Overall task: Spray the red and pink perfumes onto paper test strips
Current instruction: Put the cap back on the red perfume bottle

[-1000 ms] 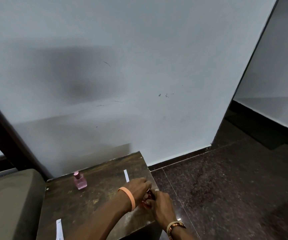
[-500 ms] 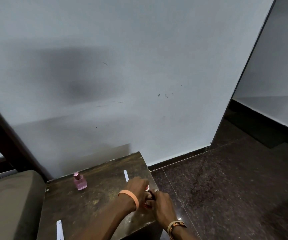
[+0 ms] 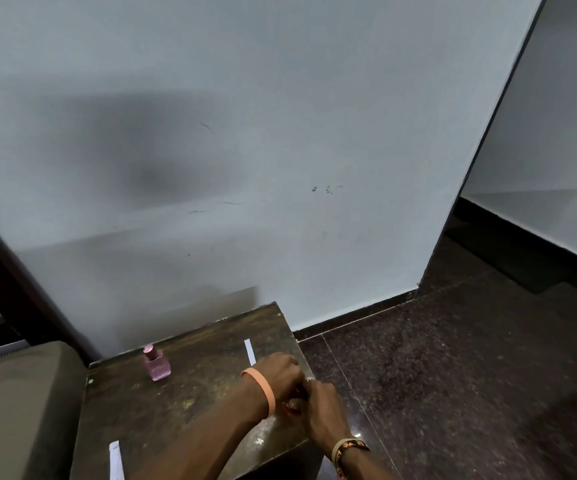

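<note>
Standing at the table's (image 3: pixel 193 396) far left corner is the pink perfume bottle (image 3: pixel 157 366). One paper strip (image 3: pixel 249 351) lies toward its far right corner, a second strip (image 3: pixel 115 460) at its near left. At its right edge my left hand (image 3: pixel 280 375) and right hand (image 3: pixel 321 407) both curl round the red perfume bottle (image 3: pixel 290 407), hiding most of it.

Table (image 3: pixel 183 403) worn wood; floor (image 3: pixel 453 375) glossy stone; strips (image 3: pixel 249 351) paper.
</note>
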### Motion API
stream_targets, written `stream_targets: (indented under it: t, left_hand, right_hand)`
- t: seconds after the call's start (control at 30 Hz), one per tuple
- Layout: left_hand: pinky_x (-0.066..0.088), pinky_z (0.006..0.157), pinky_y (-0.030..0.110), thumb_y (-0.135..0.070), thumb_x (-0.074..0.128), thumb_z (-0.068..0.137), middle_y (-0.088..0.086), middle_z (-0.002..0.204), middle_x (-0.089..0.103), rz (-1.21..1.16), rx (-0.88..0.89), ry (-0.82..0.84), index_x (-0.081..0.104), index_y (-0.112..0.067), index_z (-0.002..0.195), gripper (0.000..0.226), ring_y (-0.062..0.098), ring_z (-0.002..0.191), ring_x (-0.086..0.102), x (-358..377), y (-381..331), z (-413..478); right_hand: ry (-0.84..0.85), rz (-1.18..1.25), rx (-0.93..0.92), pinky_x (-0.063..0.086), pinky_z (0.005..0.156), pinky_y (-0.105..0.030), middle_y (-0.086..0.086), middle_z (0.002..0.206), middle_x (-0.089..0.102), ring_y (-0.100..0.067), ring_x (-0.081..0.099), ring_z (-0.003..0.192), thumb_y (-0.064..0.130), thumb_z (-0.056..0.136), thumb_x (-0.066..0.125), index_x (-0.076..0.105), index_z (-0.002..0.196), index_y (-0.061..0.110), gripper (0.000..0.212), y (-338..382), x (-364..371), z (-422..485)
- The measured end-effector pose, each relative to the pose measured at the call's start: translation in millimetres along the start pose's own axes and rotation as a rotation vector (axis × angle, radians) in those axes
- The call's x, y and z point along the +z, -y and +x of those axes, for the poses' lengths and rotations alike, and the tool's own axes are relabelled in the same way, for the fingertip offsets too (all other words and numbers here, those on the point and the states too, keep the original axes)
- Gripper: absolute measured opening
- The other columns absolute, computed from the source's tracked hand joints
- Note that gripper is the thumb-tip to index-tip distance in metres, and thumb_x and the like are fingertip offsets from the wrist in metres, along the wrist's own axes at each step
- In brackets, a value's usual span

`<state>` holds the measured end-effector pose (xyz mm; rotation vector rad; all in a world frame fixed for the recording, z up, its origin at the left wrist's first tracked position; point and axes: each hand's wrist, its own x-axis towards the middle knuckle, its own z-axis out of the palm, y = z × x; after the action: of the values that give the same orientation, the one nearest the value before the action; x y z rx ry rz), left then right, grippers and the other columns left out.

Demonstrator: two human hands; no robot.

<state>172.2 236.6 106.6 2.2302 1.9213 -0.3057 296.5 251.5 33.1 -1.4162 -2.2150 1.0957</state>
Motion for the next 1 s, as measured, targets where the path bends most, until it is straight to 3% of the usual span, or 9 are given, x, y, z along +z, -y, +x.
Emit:
stream_targets:
  t: [0.07, 0.13, 0.17, 0.23, 0.3, 0.47, 0.6, 0.73, 1.0]
  left_hand:
    - [0.048, 0.093, 0.041, -0.015, 0.051, 0.094, 0.016, 0.119, 0.059, -0.024, -0.008, -0.006, 0.057, -0.006, 0.125, 0.033, 0.034, 0.112, 0.055, -1.7, 0.1, -3.1]
    - [0.045, 0.097, 0.038, -0.021, 0.064, 0.085, 0.009, 0.127, 0.054, -0.198, -0.135, -0.041, 0.048, -0.014, 0.134, 0.053, 0.030, 0.117, 0.053, 5.5, 2.2, -3.8]
    - [0.044, 0.096, 0.035, -0.028, 0.070, 0.079, 0.005, 0.126, 0.053, -0.307, -0.220, -0.073, 0.047, -0.017, 0.132, 0.060, 0.027, 0.116, 0.053, 7.0, 2.3, -5.0]
    - [0.044, 0.087, 0.031, -0.038, 0.069, 0.077, 0.002, 0.117, 0.058, -0.341, -0.313, -0.147, 0.057, -0.019, 0.113, 0.043, 0.023, 0.105, 0.056, 6.6, 3.4, -5.5]
    - [0.044, 0.082, 0.032, -0.031, 0.060, 0.086, 0.006, 0.111, 0.059, -0.251, -0.294, -0.132, 0.063, -0.014, 0.103, 0.025, 0.026, 0.099, 0.058, 4.9, 1.4, -6.9]
    - [0.050, 0.083, 0.036, -0.020, 0.053, 0.092, 0.009, 0.113, 0.051, -0.140, -0.123, -0.103, 0.063, -0.013, 0.117, 0.028, 0.031, 0.101, 0.058, 5.9, -5.1, -4.9]
    - [0.045, 0.084, 0.030, -0.027, 0.061, 0.086, 0.006, 0.114, 0.058, -0.246, -0.286, -0.151, 0.061, -0.015, 0.113, 0.029, 0.026, 0.102, 0.057, 6.1, -0.4, -5.3]
    - [0.049, 0.089, 0.036, -0.011, 0.049, 0.091, 0.012, 0.113, 0.058, -0.192, -0.236, -0.081, 0.064, -0.005, 0.106, 0.021, 0.031, 0.102, 0.059, 2.1, -2.3, -6.9]
    - [0.051, 0.087, 0.036, -0.017, 0.057, 0.089, 0.012, 0.105, 0.064, -0.188, -0.277, -0.109, 0.070, -0.008, 0.099, 0.019, 0.029, 0.098, 0.061, -2.3, -3.5, -7.0]
  right_hand:
    - [0.004, 0.009, 0.008, 0.057, 0.082, -0.023, 0.006, 0.100, 0.073, -0.007, 0.069, 0.092, 0.021, 0.090, 0.065, 0.070, 0.105, 0.024, 0.017, 1.8, 0.1, -1.1]
    - [-0.003, 0.000, 0.006, 0.059, 0.078, -0.029, 0.006, 0.093, 0.074, -0.008, 0.070, 0.086, 0.025, 0.088, 0.061, 0.070, 0.097, 0.027, 0.013, 0.9, 0.9, -0.3]
    - [-0.005, -0.041, 0.004, 0.059, 0.074, -0.032, 0.004, 0.088, 0.074, -0.009, 0.070, 0.082, 0.026, 0.088, 0.058, 0.069, 0.092, 0.026, 0.012, 2.0, 0.0, -0.7]
    - [-0.005, -0.080, 0.004, 0.059, 0.074, -0.034, 0.001, 0.087, 0.073, -0.013, 0.070, 0.081, 0.025, 0.089, 0.055, 0.068, 0.089, 0.023, 0.013, 0.2, 0.6, 0.8]
    - [0.011, -0.056, 0.012, 0.059, 0.075, -0.031, 0.003, 0.087, 0.073, -0.010, 0.069, 0.081, 0.024, 0.090, 0.058, 0.068, 0.091, 0.024, 0.011, -0.8, 2.0, 2.1]
    - [0.023, -0.034, 0.043, 0.060, 0.071, -0.029, 0.007, 0.084, 0.073, -0.005, 0.069, 0.077, 0.028, 0.085, 0.064, 0.070, 0.092, 0.023, 0.010, -1.5, 4.1, 3.9]
    - [0.012, -0.050, 0.036, 0.059, 0.072, -0.032, 0.006, 0.082, 0.072, -0.007, 0.068, 0.077, 0.022, 0.086, 0.059, 0.068, 0.089, 0.024, 0.009, -2.8, 5.5, 5.9]
    - [0.043, -0.019, 0.039, 0.057, 0.074, -0.021, 0.010, 0.087, 0.071, 0.000, 0.066, 0.079, 0.018, 0.092, 0.060, 0.070, 0.093, 0.024, 0.012, -1.7, 4.0, 4.5]
    - [0.045, -0.017, 0.016, 0.059, 0.076, -0.030, 0.006, 0.085, 0.073, -0.007, 0.068, 0.080, 0.018, 0.088, 0.062, 0.069, 0.087, 0.025, 0.010, -4.9, 5.5, 6.1]
